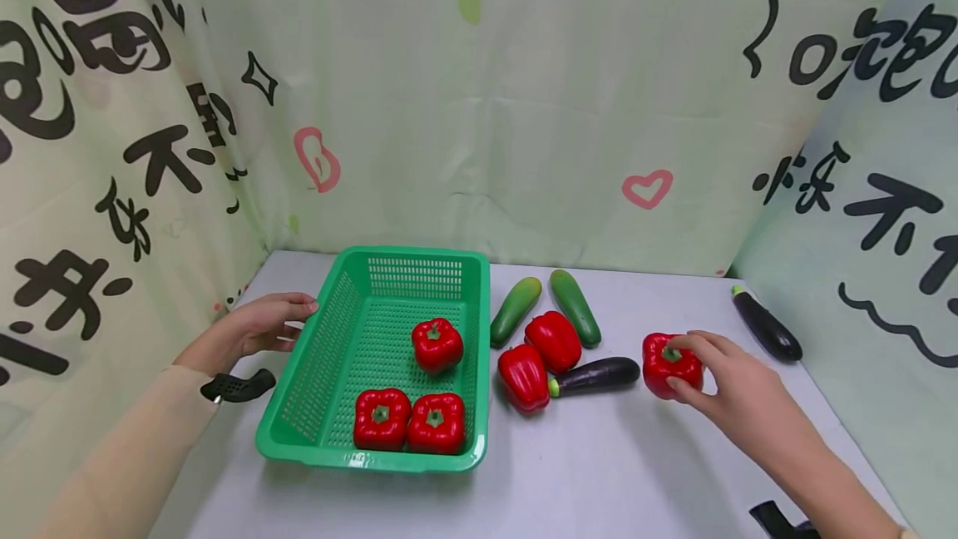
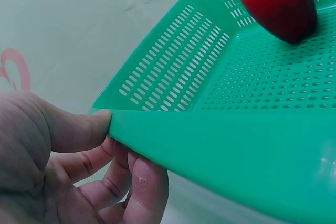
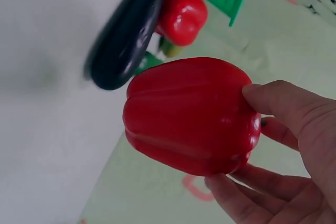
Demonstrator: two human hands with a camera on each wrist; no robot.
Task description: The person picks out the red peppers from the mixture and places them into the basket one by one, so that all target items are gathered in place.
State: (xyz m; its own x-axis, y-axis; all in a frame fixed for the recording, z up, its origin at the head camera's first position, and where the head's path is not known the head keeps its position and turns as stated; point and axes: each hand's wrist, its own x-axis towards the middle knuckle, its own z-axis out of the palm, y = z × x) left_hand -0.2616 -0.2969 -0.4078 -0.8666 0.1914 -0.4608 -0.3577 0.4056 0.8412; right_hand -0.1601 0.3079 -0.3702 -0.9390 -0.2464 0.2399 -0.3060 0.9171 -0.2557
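On the left, my left hand (image 1: 273, 324) pinches the rim of a green plastic basket (image 1: 298, 364), thumb on top and fingers beneath, as the left wrist view shows. Three red bell peppers lie in the basket: one bell pepper (image 1: 437, 346) toward the right side and two near its front edge. At the right of the table my right hand (image 1: 737, 381) holds another red bell pepper (image 3: 191, 116) between thumb and fingers. In the right wrist view a dark eggplant (image 3: 128, 30) lies beyond that pepper.
Right of the basket are two more red bell peppers (image 1: 524, 378), two green cucumbers (image 1: 575, 308) and the eggplant. A second eggplant (image 1: 765, 324) lies at the table's right edge. Printed curtains (image 1: 554, 106) stand behind and on both sides of the white table (image 1: 584, 472).
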